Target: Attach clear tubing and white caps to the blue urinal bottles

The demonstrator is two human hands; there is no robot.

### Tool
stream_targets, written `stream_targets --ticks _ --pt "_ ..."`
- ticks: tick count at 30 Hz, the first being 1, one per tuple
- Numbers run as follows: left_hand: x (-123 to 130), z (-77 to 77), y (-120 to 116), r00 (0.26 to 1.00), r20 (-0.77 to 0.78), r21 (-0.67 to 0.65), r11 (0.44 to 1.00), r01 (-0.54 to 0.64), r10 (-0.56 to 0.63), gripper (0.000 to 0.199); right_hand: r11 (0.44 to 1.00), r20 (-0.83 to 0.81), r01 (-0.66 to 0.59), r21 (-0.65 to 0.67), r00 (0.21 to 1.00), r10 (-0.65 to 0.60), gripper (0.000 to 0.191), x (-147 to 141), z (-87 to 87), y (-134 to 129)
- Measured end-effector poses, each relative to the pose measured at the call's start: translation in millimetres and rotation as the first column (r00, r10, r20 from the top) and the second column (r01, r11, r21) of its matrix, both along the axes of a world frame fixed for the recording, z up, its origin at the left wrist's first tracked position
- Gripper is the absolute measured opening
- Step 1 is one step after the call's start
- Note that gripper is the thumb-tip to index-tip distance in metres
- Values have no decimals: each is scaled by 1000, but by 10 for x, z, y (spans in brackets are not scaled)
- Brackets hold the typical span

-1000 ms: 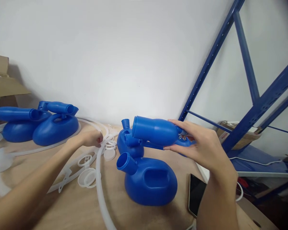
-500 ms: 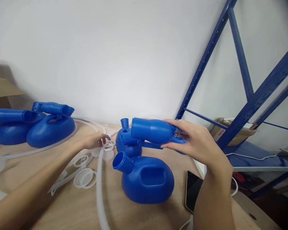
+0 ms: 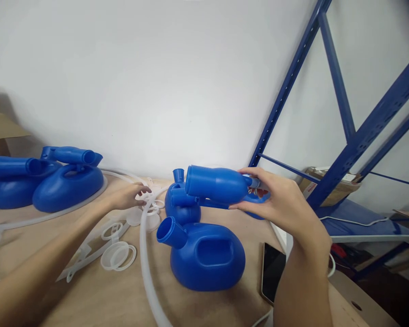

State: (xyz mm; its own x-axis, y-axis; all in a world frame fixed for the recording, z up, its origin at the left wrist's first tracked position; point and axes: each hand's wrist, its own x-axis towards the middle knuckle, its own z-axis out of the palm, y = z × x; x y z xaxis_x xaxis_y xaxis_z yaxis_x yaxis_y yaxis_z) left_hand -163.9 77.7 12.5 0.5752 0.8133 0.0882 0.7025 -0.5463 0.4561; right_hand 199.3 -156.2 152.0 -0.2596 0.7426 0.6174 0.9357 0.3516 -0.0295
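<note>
My right hand (image 3: 272, 190) grips a blue wide-mouthed plastic funnel piece (image 3: 218, 185) at its narrow end, its open mouth facing left. Some of the narrow end is hidden by my fingers. Below it stands a blue plastic jug (image 3: 207, 259) with a slanted spout and a handle opening. Another blue jug (image 3: 184, 211) is partly covered behind the held piece. My left hand (image 3: 134, 196) hovers over a cluster of translucent plastic caps and rings (image 3: 152, 218), fingers apart and slightly curled. A translucent hose (image 3: 146, 259) passes just right of its fingertips.
More blue jugs (image 3: 68, 188) with funnel pieces on top stand at the left. Loose clear caps (image 3: 115, 255) and straps lie on the brown tabletop (image 3: 116, 302). A phone (image 3: 271, 268) lies at the right, near a blue metal rack (image 3: 341, 159). A cardboard box (image 3: 7, 126) is far left.
My left hand has lifted slightly and its fingers have spread from a more closed pose. The right hand still holds the funnel piece. The hose's near end has shifted right.
</note>
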Motion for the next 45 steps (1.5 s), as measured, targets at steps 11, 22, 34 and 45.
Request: stream_targets --ticks 11,22,34,45 --pt "265 1038 -1407 883 437 150 982 119 -174 80 933 -179 -357 -39 921 345 59 -531 -259 401" --pt "158 1121 -1415 867 415 357 926 122 -274 50 770 -579 -554 -315 756 307 41 -498 -243 448" --pt "211 1140 -1397 805 592 129 990 -53 -35 47 960 -293 -280 -27 920 260 23 -750 -313 425" --pt "173 1240 -1506 767 635 -17 995 -100 88 43 936 -257 -330 -118 921 293 52 -600 -325 495"
